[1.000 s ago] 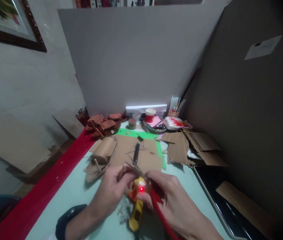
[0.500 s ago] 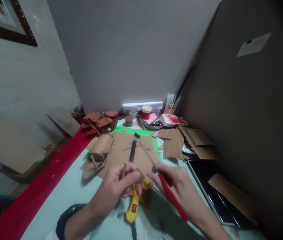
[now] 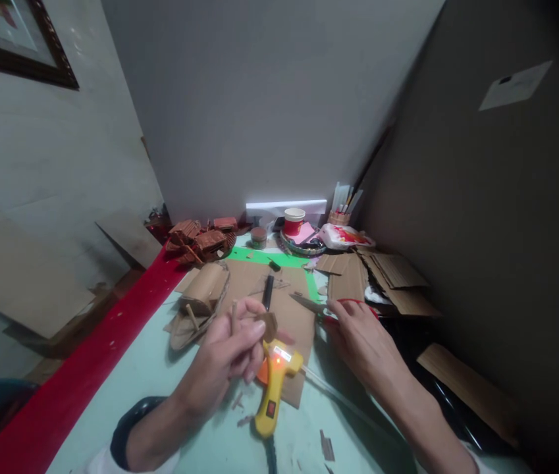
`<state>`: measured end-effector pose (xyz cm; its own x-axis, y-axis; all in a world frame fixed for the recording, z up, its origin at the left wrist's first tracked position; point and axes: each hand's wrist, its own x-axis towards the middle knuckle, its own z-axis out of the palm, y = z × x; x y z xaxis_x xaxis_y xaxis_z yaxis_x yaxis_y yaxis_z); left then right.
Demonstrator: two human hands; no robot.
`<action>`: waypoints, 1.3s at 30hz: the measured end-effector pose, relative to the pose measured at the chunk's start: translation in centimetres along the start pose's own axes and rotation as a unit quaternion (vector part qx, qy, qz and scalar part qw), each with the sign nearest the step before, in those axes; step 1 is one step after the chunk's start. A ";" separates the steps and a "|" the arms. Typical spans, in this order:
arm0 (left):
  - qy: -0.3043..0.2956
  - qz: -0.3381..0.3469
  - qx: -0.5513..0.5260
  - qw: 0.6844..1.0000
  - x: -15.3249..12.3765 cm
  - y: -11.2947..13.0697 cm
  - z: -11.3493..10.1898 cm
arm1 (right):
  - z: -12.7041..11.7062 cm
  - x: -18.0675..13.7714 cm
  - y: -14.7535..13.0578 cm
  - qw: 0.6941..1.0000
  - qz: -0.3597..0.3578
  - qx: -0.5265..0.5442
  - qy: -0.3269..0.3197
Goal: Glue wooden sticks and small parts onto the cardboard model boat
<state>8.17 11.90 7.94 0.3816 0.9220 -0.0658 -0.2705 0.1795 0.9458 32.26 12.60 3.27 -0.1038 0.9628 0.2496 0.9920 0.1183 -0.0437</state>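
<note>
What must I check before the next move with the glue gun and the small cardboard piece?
1. Left hand grips the small cardboard piece: ok.
2. Glue gun lamp lit: ok.
3. Glue gun lying on the table, not gripped: ok.
4. Right hand free: not ok, it is on the scissors.
5. Glue ready at the nozzle: cannot tell.

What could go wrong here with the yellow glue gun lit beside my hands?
The yellow plastic glue gun lies lit, its orange nozzle close to the fingers of the left hand, which grips a thin wooden stick: a burn seems possible. The red-handled metal scissors at the right hand point their blades toward the left hand; a slip could nick it.
</note>
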 end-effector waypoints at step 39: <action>-0.066 0.026 0.278 0.958 -0.3 -1.3 0.0 | -4.0 -1.9 -4.8 0.858 0.012 0.512 0.041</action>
<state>8.45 11.39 6.75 0.4991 0.8665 -0.0075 0.2069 -0.1108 0.9721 28.02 9.25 6.92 -0.0370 0.9528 0.3013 0.4074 0.2897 -0.8661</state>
